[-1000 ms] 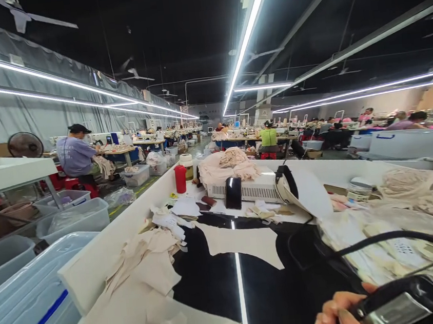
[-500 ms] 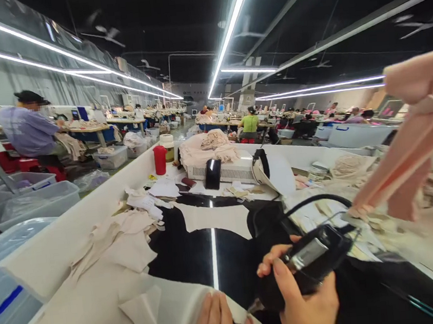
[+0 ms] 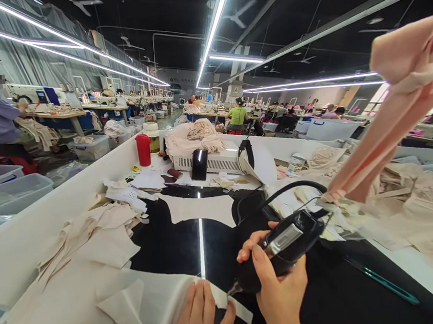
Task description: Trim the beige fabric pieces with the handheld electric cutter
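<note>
- Behind the worktable's white rim [image 3: 87, 183], a sewing hall stretches back under strip lights.
- The right hand's [image 3: 282, 291] fingers are clamped round a black handheld tool [image 3: 305, 229], its metal tip at a pale strip [image 3: 243, 311] on the black surface [image 3: 167, 252].
- The left hand [image 3: 198, 318] lies on beige fabric [image 3: 163, 294], left of the tip, fingers together, thumb apart.

A red container [image 3: 143, 150] stands beside a jar [image 3: 153, 139] (a ceiling fan [image 3: 239, 16] hangs overhead).

Right hand [image 3: 278, 292] around black tool [image 3: 299, 235], left hand [image 3: 197, 316] on fabric [image 3: 161, 296].
</note>
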A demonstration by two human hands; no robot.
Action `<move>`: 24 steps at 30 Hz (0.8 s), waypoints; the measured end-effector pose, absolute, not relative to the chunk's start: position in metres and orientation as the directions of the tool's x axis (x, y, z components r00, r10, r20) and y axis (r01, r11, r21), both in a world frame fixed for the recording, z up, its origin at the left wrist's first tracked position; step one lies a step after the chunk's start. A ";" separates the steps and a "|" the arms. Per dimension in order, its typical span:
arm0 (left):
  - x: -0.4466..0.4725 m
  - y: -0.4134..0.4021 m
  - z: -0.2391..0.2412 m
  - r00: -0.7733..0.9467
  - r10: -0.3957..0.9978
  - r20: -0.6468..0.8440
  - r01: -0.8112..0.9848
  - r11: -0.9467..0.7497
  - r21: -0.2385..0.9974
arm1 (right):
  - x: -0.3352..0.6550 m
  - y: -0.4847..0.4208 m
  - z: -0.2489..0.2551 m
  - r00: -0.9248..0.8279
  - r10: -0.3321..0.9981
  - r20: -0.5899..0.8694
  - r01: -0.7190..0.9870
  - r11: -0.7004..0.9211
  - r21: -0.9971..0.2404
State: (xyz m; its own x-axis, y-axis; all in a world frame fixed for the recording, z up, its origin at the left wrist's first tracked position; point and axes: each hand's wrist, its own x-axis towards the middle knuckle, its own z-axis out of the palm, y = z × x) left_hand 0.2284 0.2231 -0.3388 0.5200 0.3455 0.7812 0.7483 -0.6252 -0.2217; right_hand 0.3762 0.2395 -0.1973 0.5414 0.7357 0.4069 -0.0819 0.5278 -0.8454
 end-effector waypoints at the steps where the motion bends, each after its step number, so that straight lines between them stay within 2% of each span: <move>1: 0.228 0.222 -0.337 0.520 0.352 0.778 0.749 -0.626 -0.217 | 0.374 0.239 -0.195 0.549 0.732 0.403 -0.076 0.524 -0.848; 7: 0.222 0.213 -0.325 0.548 0.461 0.698 0.762 -0.619 -0.190 | 0.370 0.237 -0.189 0.586 0.728 0.357 -0.076 0.488 -0.869; 14: 0.215 0.214 -0.319 0.602 0.513 0.611 0.747 -0.632 -0.206 | 0.373 0.237 -0.193 0.576 0.729 0.370 -0.075 0.497 -0.864; 18: 0.207 0.223 -0.314 0.662 0.417 0.623 0.689 -0.666 -0.286 | 0.368 0.234 -0.190 0.591 0.733 0.336 -0.100 0.480 -0.871; 24: 0.201 0.228 -0.301 0.667 0.335 0.665 0.658 -0.683 -0.316 | 0.363 0.228 -0.184 0.598 0.732 0.327 -0.093 0.468 -0.879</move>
State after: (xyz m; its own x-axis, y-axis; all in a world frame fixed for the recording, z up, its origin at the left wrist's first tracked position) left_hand 0.2005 0.2282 -0.3013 0.6671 0.3349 0.6654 0.6584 -0.6829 -0.3165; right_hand 0.3630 0.2282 -0.1843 0.5984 0.7316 0.3266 -0.0926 0.4680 -0.8788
